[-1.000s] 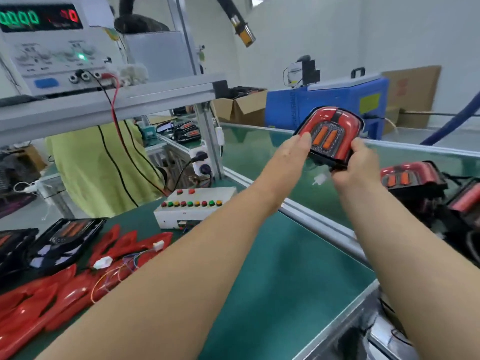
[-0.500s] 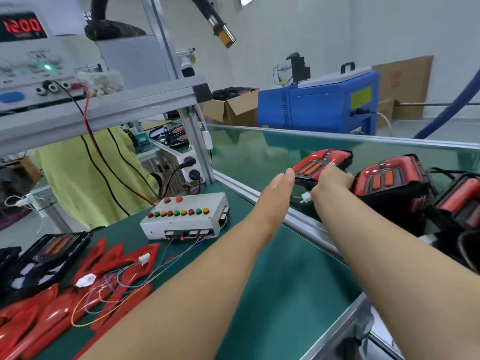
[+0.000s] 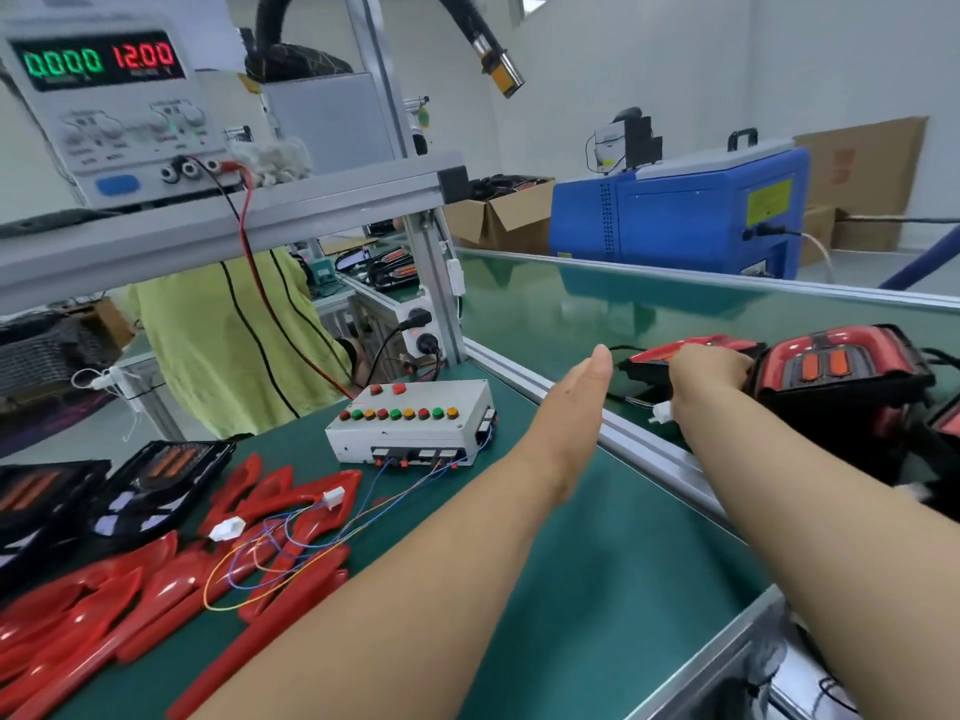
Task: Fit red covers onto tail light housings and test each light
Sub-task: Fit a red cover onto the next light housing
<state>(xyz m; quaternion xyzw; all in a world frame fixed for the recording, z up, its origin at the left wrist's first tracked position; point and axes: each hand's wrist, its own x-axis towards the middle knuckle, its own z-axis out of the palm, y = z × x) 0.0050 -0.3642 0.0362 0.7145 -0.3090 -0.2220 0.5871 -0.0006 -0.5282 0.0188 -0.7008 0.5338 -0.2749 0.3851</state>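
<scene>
Right of the button box (image 3: 410, 426), past the desk (image 3: 597, 589) edge, the right hand (image 3: 709, 368) grips a red-covered tail light (image 3: 653, 353) down at the green belt (image 3: 597, 309); the left hand (image 3: 579, 402) is open, fingers straight, between box and light; loose red covers (image 3: 130, 589) lie left of the box

Left of the matt white control box (image 3: 410, 431), the red covers (image 3: 78, 621) are glossy moulded plastic and the black housings (image 3: 161, 480) behind them a duller plastic. The bench mat (image 3: 597, 589) under the box is matt green and rubbery-looking, the conveyor belt (image 3: 623, 309) right of the box smooth and mirror-shiny, the rail (image 3: 639, 449) between them pale ribbed metal. Also right of the box, the tail light (image 3: 654, 353) has a glossy red lens; the carton (image 3: 498, 215) far behind the box is plain brown cardboard.
</scene>
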